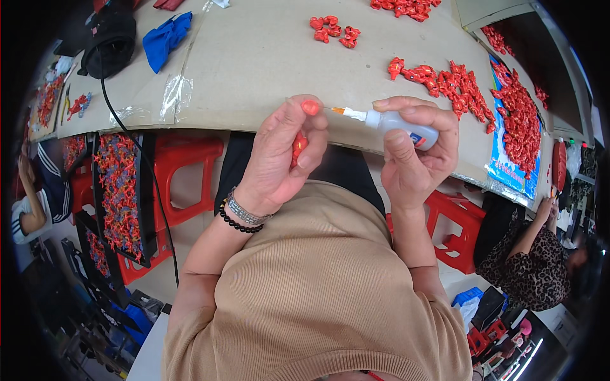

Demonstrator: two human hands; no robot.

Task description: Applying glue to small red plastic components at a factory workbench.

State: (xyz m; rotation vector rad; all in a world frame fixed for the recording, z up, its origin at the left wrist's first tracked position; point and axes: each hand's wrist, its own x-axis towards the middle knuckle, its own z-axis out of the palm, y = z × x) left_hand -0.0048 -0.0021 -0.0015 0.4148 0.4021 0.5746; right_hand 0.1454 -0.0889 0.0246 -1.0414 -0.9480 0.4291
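Between thumb and fingertips, my left hand (283, 143) pinches a small red plastic piece (310, 107) with a rounded end. A second red part (298, 147) shows under the curled fingers of the same hand; whether the two are joined is hidden. My right hand (419, 143) grips a translucent squeeze bottle (406, 129) lying sideways. From its white cap an orange-based needle tip (340, 110) points left, its thin end close to the red piece; I cannot tell if they touch. Both hands are above my lap at the table's near edge.
Red figure parts (457, 89) lie in piles at the table's right, some on a blue sheet (508, 168). A smaller group (333, 30) sits farther back. A black cable (143, 152) hangs at left near a tray of red parts (119, 197). Co-workers sit on both sides.
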